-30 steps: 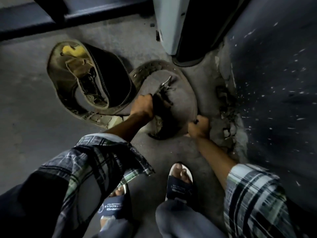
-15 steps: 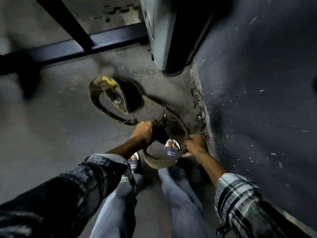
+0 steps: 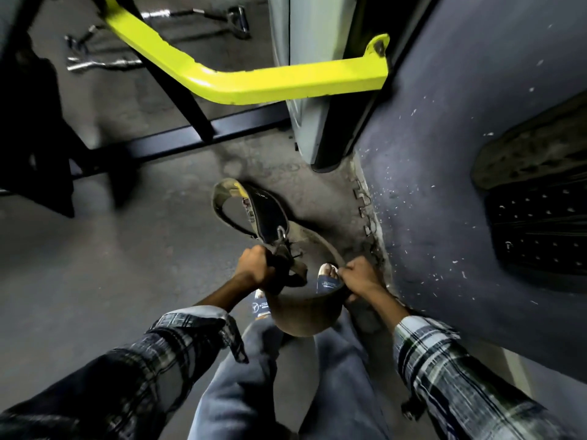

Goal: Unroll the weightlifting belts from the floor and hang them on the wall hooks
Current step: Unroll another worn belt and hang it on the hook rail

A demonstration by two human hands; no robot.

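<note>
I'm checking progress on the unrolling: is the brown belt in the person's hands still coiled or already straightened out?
Still coiled. The brown belt curves in a loop between the left hand and right hand, buckle end by the left.

Gym, yellow machine frame [image 3: 241, 81], cable handles [image 3: 236, 20]
</note>
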